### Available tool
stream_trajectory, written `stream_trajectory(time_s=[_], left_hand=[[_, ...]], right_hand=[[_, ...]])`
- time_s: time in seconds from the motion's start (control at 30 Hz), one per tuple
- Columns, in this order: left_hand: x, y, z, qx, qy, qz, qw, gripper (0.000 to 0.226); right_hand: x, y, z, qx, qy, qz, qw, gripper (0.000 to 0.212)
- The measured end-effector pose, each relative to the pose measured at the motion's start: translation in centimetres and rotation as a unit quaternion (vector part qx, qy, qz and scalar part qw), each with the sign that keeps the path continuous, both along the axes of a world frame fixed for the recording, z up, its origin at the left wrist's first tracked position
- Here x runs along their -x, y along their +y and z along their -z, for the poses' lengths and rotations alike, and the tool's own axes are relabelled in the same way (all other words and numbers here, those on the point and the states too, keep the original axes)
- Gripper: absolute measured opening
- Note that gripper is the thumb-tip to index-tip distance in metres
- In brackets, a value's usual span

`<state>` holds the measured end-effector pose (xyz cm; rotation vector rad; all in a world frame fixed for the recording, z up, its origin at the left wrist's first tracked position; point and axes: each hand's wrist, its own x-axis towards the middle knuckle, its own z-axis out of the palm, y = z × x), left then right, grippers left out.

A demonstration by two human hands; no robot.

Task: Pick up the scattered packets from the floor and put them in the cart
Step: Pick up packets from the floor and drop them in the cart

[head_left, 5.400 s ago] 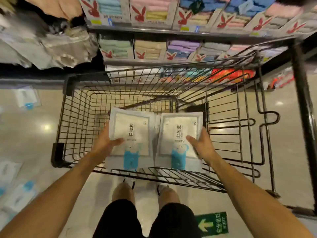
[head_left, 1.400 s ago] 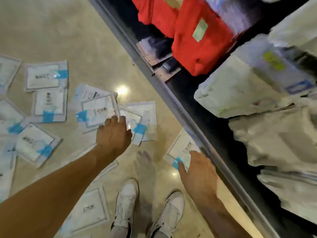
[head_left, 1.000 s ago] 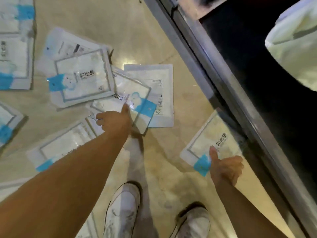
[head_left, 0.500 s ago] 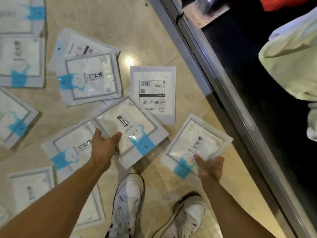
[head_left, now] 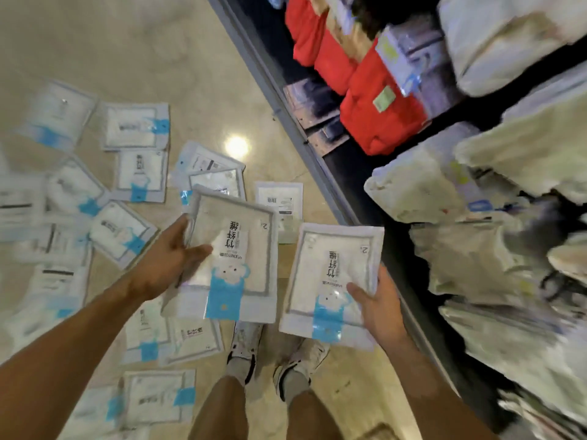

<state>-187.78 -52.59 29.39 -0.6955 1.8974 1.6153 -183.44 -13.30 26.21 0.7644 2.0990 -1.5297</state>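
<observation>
Packets, two of them, were off the floor (head_left: 143, 42) and in the person's hands. The left packet (head_left: 235, 249) sat in the left hand (head_left: 165, 262), thumb across its face and fingers behind its edge. The right packet (head_left: 333, 274) sat in the right hand (head_left: 378, 303), thumb on its lower front. Each grip was closed on its own packet.

Half a second before, both packets were only tilting up from the floor with the person bent low. Now they were lifted well clear, held face-up side by side without touching, above the white shoes (head_left: 244, 347). By my judgement that finished the pickup for this pair and left the carry to the cart, which was not in view.

Many scattered packets (head_left: 139, 176) lay on the floor to the left, some overlapping, and one face-down packet (head_left: 279, 201) lay just beyond the left packet. The shelf base (head_left: 279, 100) ran along the right, carrying red bundles (head_left: 374, 100) and pale wrapped goods (head_left: 419, 182). The task looked far from done.
</observation>
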Motion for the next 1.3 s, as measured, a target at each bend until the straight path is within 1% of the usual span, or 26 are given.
stream_trajectory(time_s=[0.07,0.17,0.27,0.33,0.43,0.53,0.63,0.7,0.8,0.83,0.87,0.93,0.97,1.03,1.07,1.13,1.2,1.3], left_hand=[[0.8,0.3,-8.1,-0.009,0.02,0.023,0.999,0.04],[1.7,1.2,-20.5,-0.007,0.053,0.051,0.997,0.04],[1.9,2.9,-32.6,-0.023,0.119,0.063,0.991,0.046],[1.8,4.3,-39.6,-0.032,0.148,0.082,0.985,0.048],[1.6,6.9,-48.0,-0.054,0.179,0.099,0.977,0.051],[1.3,9.3,-53.6,-0.078,0.19,0.119,0.971,0.052],[1.0,11.2,-55.8,-0.095,0.208,0.129,0.965,0.052],[0.4,12.3,-56.7,-0.116,0.215,0.15,0.958,0.056],[-0.1,13.9,-57.2,-0.152,0.188,0.175,0.954,0.083],[-0.2,14.5,-57.1,-0.163,0.184,0.19,0.951,0.085],[-0.3,15.3,-57.1,-0.171,0.176,0.206,0.947,0.083],[-0.9,17.5,-57.3,-0.189,0.153,0.251,0.937,0.065],[-1.3,18.8,-57.1,-0.193,0.147,0.282,0.928,0.062],[-2.7,21.9,-56.8,-0.182,0.134,0.341,0.912,0.067],[-3.3,23.7,-56.8,-0.177,0.137,0.36,0.906,0.069],[-5.1,27.5,-56.9,-0.153,0.148,0.419,0.883,0.063],[-7.7,31.6,-57.2,-0.142,0.168,0.487,0.845,0.062],[-14.0,37.3,-58.6,-0.181,0.166,0.555,0.794,0.057]], right_hand=[[0.9,0.2,-7.3,-0.005,0.022,-0.003,1.0,0.058],[1.7,0.7,-18.8,0.014,0.056,0.015,0.998,0.055],[1.5,2.0,-29.8,0.042,0.078,0.045,0.995,0.06],[0.8,3.2,-36.0,0.056,0.094,0.047,0.993,0.062],[-0.8,5.8,-43.5,0.079,0.104,0.048,0.99,0.061],[-2.5,8.1,-49.4,0.094,0.125,0.062,0.986,0.056],[-5.2,9.7,-53.7,0.101,0.151,0.099,0.978,0.055],[-7.4,10.3,-55.5,0.095,0.165,0.124,0.974,0.055],[-11.9,10.9,-57.6,0.094,0.179,0.191,0.96,0.052],[-13.6,10.9,-58.3,0.092,0.185,0.22,0.953,0.052],[-15.5,11.0,-58.9,0.087,0.193,0.248,0.945,0.052],[-19.5,11.0,-60.0,0.089,0.213,0.307,0.923,0.051],[-21.8,11.1,-60.5,0.094,0.223,0.337,0.91,0.052],[-26.7,11.2,-61.1,0.094,0.236,0.39,0.885,0.055],[-29.2,11.3,-61.3,0.081,0.239,0.418,0.873,0.056],[-34.8,11.1,-61.5,0.043,0.245,0.475,0.844,0.056],[-40.4,10.7,-61.9,0.022,0.247,0.525,0.814,0.058],[-48.7,9.4,-62.9,-0.017,0.246,0.593,0.767,0.055]])
